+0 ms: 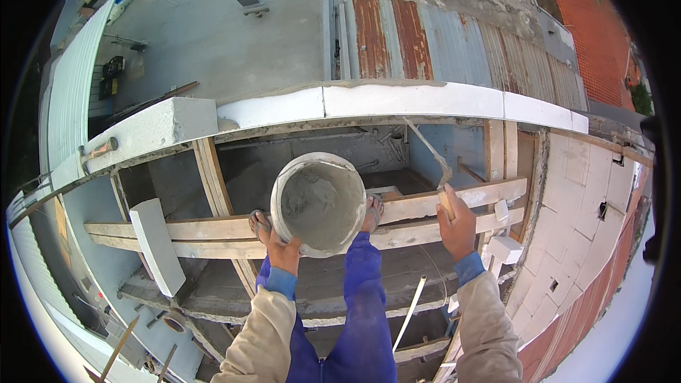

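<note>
A round bucket (277, 202) with grey wet mortar (320, 202) inside is in the middle, between my feet. My left hand (284, 254) is closed on its near left rim. In my right hand (457, 223), to the right of the bucket, is a trowel (434, 152), gripped by its wooden handle. Its thin blade, seen nearly edge-on, points away and to the left, toward a row of white blocks (411, 101). The blade is apart from the bucket.
I stand in sandals on wooden planks (213, 231) laid over an open gap with lower rooms below. A loose white block (157, 245) rests across the planks at left. A hammer (99, 150) lies on the wall's left end. Rusty corrugated sheets (454, 39) lie beyond the wall.
</note>
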### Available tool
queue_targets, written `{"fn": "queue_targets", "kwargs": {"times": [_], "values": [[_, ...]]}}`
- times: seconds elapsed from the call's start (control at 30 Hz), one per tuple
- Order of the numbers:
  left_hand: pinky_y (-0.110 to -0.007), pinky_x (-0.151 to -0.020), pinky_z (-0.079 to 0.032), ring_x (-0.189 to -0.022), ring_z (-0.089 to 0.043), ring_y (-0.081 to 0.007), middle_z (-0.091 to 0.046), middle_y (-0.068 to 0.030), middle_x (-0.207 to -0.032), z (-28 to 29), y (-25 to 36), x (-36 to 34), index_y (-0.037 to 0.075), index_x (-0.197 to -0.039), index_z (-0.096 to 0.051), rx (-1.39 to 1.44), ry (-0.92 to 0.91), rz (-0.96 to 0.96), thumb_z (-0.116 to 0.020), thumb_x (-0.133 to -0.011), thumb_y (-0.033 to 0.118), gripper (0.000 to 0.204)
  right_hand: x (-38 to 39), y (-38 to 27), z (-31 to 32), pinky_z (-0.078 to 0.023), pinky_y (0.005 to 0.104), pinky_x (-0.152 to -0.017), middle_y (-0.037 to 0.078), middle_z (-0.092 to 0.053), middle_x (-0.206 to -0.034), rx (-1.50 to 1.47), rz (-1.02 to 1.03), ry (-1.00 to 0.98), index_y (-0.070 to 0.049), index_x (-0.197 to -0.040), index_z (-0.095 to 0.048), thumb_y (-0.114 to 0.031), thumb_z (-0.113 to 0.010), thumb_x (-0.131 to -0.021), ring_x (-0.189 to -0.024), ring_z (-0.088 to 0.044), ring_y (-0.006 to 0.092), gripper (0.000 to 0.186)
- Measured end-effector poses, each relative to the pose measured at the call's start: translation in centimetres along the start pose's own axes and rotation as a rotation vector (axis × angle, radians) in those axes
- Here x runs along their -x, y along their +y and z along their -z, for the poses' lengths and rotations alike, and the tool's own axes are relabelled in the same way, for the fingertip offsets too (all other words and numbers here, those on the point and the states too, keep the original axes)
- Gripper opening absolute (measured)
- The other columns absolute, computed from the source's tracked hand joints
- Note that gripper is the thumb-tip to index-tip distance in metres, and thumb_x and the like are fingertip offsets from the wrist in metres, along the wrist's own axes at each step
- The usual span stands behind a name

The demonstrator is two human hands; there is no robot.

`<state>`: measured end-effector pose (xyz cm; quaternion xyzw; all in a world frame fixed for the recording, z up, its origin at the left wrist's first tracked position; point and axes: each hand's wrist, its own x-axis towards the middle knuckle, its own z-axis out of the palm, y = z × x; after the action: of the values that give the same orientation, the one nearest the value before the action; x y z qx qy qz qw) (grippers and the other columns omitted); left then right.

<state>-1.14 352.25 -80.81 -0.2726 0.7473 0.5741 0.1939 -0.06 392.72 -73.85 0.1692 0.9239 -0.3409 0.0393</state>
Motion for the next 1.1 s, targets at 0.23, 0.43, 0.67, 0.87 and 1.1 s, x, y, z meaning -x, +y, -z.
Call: {"fn": "queue_targets", "kwargs": {"times": [0.23, 0.43, 0.67, 0.87, 1.1], "values": [[-0.029, -0.092, -0.053, -0.105, -0.067, -0.0172, -0.073, -0.0122, -0.118, -3.5, 6.5, -1.9, -0.003, -0.146, -0.052, -0.067, -0.241, -0.066, -0.065, -0.085, 0.0, 0.063, 7.9, -8.6, -8.1, -0.054, 0.0482, -0.078, 0.016, -0.065, -0.09, 0.113, -0.048, -0.507, -0.01, -0.146, -0.056, -0.02, -0.065, -0.098, -0.086, -0.068, 0.0383, 0.05], [-0.028, -0.085, -0.053, -0.096, -0.066, -0.0147, -0.072, -0.0113, -0.113, -2.9, 8.0, -2.8, -0.004, -0.148, -0.051, -0.124, -0.297, -0.153, -0.063, -0.085, -0.001, 0.064, 7.7, -8.7, -9.4, -0.055, 0.0494, -0.077, 0.019, -0.068, -0.101, -0.165, -0.033, -0.414, -0.006, -0.144, -0.056, -0.02, -0.064, -0.099, -0.088, -0.068, 0.0414, 0.048], [-0.026, -0.078, -0.053, -0.085, -0.066, -0.0121, -0.073, -0.0072, -0.1, -4.1, 6.4, -2.2, -0.003, -0.137, -0.058, -0.136, -0.194, -0.279, -0.063, -0.083, 0.0, 0.055, 8.7, -11.9, -11.4, -0.053, 0.0362, -0.061, 0.013, -0.068, -0.098, -0.568, -0.34, -0.596, -0.002, -0.151, -0.049, -0.023, -0.062, -0.104, -0.074, -0.067, 0.0231, 0.054], [-0.031, -0.095, -0.052, -0.109, -0.066, -0.0208, -0.071, -0.0129, -0.119, -1.2, 5.6, -2.9, -0.003, -0.146, -0.052, -0.04, -0.201, -0.006, -0.062, -0.081, -0.003, 0.066, 11.8, -8.3, -11.1, -0.04, 0.0226, -0.049, 0.004, -0.056, -0.098, -1.772, -0.951, -0.785, -0.008, -0.162, -0.032, -0.036, -0.059, -0.108, -0.058, -0.048, 0.0069, 0.066], [-0.052, -0.083, -0.065, -0.106, -0.07, -0.0349, -0.064, -0.0146, -0.125, -0.2, 2.6, -3.6, 0.006, -0.144, -0.046, 0.334, -0.026, 0.211, -0.059, -0.079, -0.002, 0.067, 8.3, -1.1, -10.3, -0.048, 0.0261, -0.063, 0.004, -0.058, -0.104, -1.732, -0.513, -0.47, -0.008, -0.153, -0.041, -0.043, -0.068, -0.101, -0.076, -0.057, 0.0111, 0.068]]}}
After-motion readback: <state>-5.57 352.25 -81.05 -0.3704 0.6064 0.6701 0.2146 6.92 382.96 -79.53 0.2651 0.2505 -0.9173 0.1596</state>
